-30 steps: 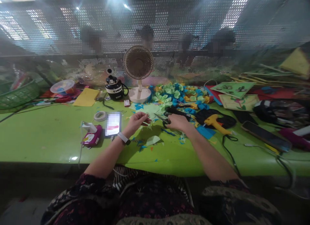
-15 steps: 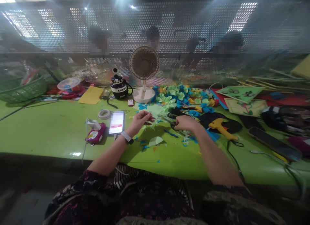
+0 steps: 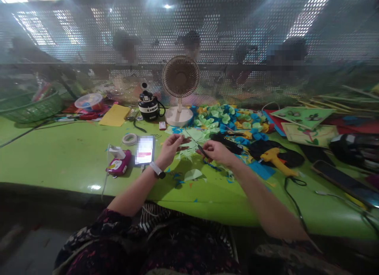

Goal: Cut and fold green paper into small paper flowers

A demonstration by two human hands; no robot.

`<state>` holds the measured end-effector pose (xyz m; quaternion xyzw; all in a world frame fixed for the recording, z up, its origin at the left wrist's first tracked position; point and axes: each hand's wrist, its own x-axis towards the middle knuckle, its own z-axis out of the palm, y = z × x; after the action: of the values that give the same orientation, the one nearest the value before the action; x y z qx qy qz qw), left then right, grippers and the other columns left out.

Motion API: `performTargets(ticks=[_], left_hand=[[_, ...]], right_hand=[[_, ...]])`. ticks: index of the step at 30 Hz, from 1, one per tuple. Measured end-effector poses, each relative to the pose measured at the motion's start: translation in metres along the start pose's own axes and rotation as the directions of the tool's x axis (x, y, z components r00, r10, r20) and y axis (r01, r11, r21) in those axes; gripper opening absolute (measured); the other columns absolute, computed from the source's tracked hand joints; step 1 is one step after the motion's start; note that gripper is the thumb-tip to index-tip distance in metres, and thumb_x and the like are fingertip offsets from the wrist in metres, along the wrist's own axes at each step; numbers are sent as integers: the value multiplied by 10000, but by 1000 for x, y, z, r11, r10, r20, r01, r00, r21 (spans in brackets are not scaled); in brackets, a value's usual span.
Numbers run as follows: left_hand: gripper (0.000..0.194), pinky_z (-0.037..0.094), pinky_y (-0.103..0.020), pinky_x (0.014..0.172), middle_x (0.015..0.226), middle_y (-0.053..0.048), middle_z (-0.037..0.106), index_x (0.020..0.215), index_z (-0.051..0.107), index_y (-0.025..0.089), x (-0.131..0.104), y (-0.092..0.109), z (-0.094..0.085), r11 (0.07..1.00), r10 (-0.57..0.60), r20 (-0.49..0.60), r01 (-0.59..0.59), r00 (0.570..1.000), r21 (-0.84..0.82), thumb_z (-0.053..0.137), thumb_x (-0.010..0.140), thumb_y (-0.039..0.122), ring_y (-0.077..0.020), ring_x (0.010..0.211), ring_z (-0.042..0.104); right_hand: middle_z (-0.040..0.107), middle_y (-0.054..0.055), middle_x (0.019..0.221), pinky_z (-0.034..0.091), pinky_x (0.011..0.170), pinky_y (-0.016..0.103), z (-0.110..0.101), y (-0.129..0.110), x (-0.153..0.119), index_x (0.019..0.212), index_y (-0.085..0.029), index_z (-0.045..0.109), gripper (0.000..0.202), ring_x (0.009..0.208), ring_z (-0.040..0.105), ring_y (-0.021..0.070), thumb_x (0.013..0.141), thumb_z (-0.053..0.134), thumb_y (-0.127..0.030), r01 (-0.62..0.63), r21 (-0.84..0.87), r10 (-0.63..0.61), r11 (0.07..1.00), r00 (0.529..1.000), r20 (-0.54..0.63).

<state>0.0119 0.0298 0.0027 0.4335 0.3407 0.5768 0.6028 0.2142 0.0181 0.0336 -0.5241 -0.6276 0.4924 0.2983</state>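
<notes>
My right hand (image 3: 217,150) is closed around a pair of scissors (image 3: 202,150), whose thin blades point up and left toward my other hand. To the left, my left hand (image 3: 170,147) has thumb and forefinger pinched together; whatever lies between them is too small to make out. Pale green paper scraps (image 3: 191,148) lie below and between both hands. Nearer me on the table is a pale green half-round paper piece (image 3: 193,174), with small blue scraps beside it.
Green, blue and yellow paper flowers (image 3: 222,119) are heaped behind my hands, right of a desk fan (image 3: 180,77). A yellow glue gun (image 3: 275,160) lies to the right. A lit phone (image 3: 144,150) and tape roll (image 3: 129,139) sit left. A mesh partition (image 3: 225,38) stands behind.
My right hand has drawn closer to my left hand, bringing the scissors with it. The left hand stays pinched in nearly the same place. The view has shifted slightly.
</notes>
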Motion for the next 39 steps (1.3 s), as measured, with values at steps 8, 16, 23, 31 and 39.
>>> performTargets(ticks=[8, 16, 23, 31, 39], left_hand=[[430, 564, -311, 741, 928, -86, 742, 838, 524, 167, 0, 2, 1, 999, 15, -19, -16, 1000, -41, 788, 704, 478, -232, 909, 726], [411, 566, -307, 744, 908, -79, 747, 844, 513, 169, -2, -2, 3, 999, 1, 8, 0, 1000, -51, 770, 731, 469, -215, 879, 731], [409, 569, -331, 773, 898, -80, 748, 850, 517, 167, -3, -1, 5, 996, -17, 15, 18, 1000, -89, 788, 720, 444, -224, 886, 732], [408, 573, -374, 797, 899, -90, 749, 829, 514, 167, -5, 2, 6, 995, -18, 29, 21, 999, -97, 795, 714, 440, -249, 916, 729], [422, 568, -344, 776, 902, -92, 751, 834, 522, 163, -6, 2, 7, 995, -13, 27, 16, 1000, -95, 802, 699, 447, -233, 889, 731]], right_hand=[[545, -39, 606, 472, 483, 247, 13, 2, 0, 714, -206, 466, 597, 549, 512, 108, 508, 811, -647, -4, -11, 5, 1000, 999, 39], [529, -47, 598, 463, 490, 242, 19, -1, -3, 729, -203, 468, 588, 558, 497, 103, 527, 795, -649, 8, -33, -6, 999, 998, 56], [579, -32, 631, 479, 496, 240, 18, 0, -2, 734, -207, 476, 557, 588, 554, 119, 555, 787, -633, 20, -14, -19, 1000, 997, 74], [579, -33, 635, 472, 505, 246, 18, 0, -2, 745, -208, 481, 552, 556, 530, 107, 569, 768, -645, 29, 4, -29, 1000, 995, 99], [571, -41, 606, 439, 479, 238, 18, 3, -1, 749, -207, 482, 544, 523, 508, 101, 594, 753, -652, 30, -29, -28, 999, 996, 84]])
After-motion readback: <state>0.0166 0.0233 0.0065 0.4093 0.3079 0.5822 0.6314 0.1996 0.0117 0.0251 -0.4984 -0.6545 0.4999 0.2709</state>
